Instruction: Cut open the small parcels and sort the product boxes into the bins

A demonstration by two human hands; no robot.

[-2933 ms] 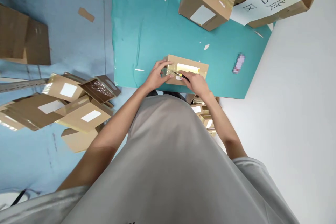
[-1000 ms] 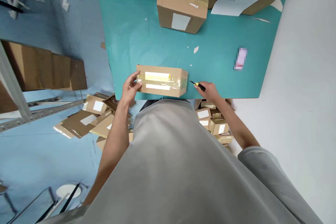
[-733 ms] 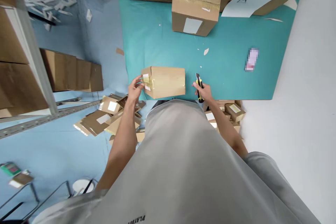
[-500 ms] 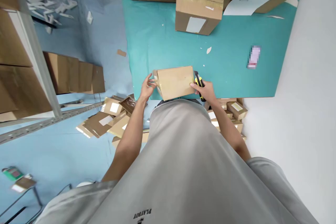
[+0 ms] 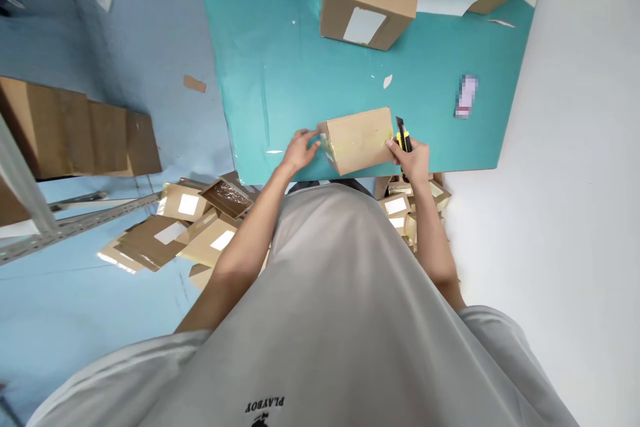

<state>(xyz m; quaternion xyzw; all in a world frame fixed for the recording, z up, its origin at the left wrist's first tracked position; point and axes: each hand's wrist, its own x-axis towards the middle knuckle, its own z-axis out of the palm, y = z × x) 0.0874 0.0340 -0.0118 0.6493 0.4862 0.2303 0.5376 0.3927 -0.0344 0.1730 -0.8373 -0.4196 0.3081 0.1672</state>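
Fingers of left hand [image 5: 301,150]: loosely curled, apart, not clamped. Tips are at the taped left end of the box [image 5: 361,140]; can't tell if they press or just touch. Probably there to steady that end and leave the tape [image 5: 327,147] reachable.

Right hand [image 5: 414,159] does two jobs. Thumb is on the right end of the box, which seems to be what holds it. Rest of the fingers are bent round the cutter [image 5: 403,141], tucked between palm and box end. Reads as a way to handle the box without putting the cutter down. Its tip points away from me, off the box's side, so likely kept off the cardboard and my left fingers. Risk: tip is near my right thumb, so a slip matters.

Box is at the near edge of the table [image 5: 270,80], right in front of my shirt [image 5: 330,280], skewed to the edge. Short reach for both arms, I'd say. Plain long face up; can't tell if it's resting flat or slightly lifted.

Big box [image 5: 367,0] is at the far side, well apart, which leaves elbow room. Paper scrap [image 5: 388,81] lies between them. Flattened cartons [image 5: 155,243] are on the floor to my left.
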